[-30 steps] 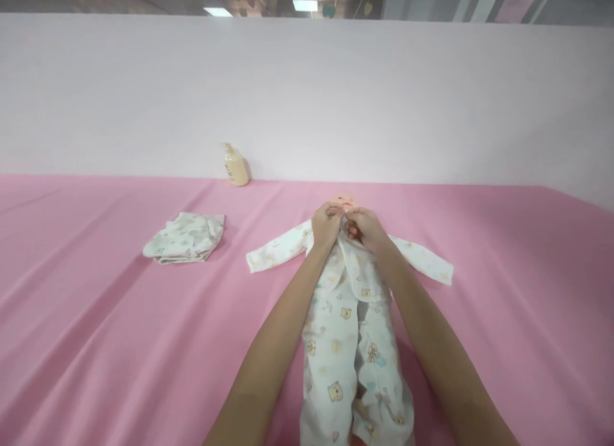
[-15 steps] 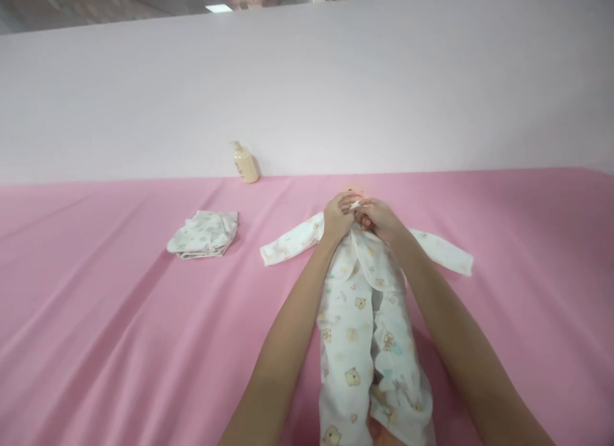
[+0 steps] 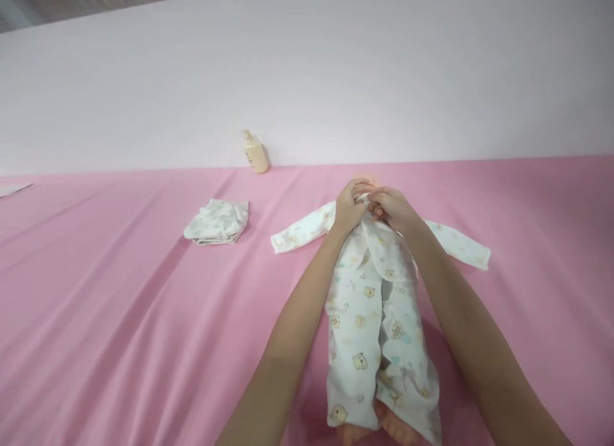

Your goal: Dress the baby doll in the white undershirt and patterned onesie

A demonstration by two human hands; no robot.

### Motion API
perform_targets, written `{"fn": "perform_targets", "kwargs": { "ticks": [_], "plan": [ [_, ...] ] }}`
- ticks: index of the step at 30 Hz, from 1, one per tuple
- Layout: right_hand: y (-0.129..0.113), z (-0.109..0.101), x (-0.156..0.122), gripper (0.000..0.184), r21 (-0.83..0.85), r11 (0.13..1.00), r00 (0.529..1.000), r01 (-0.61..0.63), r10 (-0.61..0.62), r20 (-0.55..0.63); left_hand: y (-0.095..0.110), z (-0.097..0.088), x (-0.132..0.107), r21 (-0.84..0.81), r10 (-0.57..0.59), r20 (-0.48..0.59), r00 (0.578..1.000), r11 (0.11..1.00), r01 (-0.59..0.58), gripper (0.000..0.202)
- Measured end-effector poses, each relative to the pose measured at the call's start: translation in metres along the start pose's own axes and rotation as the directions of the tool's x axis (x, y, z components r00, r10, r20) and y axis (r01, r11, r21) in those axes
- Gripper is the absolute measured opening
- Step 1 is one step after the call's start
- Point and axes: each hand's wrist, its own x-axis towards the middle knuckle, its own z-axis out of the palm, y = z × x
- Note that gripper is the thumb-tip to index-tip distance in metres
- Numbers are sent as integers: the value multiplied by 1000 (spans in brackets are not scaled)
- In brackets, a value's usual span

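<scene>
A baby doll lies on its back on the pink sheet, dressed in a white bear-print sleepsuit. Its sleeves spread out left and right, and its bare feet show at the bottom. My left hand and my right hand meet at the suit's collar, just below the doll's head. Both hands are closed, pinching the fabric edges at the neck. The doll's face is almost wholly hidden behind my fingers.
A folded white printed garment lies on the sheet to the left. A cream pump bottle stands at the back against the pale wall. A flat white item shows at the far left edge.
My hands have stayed pinched at the collar, fingers shifting slightly. The view has tilted down and left, so the doll's feet now show and the ceiling has dropped out of sight.
</scene>
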Motion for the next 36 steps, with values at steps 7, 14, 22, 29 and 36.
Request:
{"fn": "perform_targets", "kwargs": {
  "ticks": [7, 14, 22, 29, 36],
  "plan": [
    [-1, -2, -3, 9, -68, 997, 999, 32, -30, 17, -6, -4, 3, -176, -39, 54, 998, 983, 48, 55],
    [-8, -8, -6, 16, -72, 997, 996, -10, 16, 85, -11, -9, 5, -246, -97, 119, 988, 961, 124, 68],
    [-4, -3, -4, 17, -73, 997, 1000, -6, 5, -12, 0, -7, 4, -48, -173, 55, 983, 983, 176, 67],
    [-28, 2, -29, 13, -712, 693, 986, 113, -167, -5, 22, -26, 6, 369, -340, -21, 940, 871, 324, 39],
    [-29, 17, -39, 28, -968, 231, 987, 99, -144, 67, 55, -44, 4, 563, -472, 276, 837, 785, 257, 16]
  ]
}}
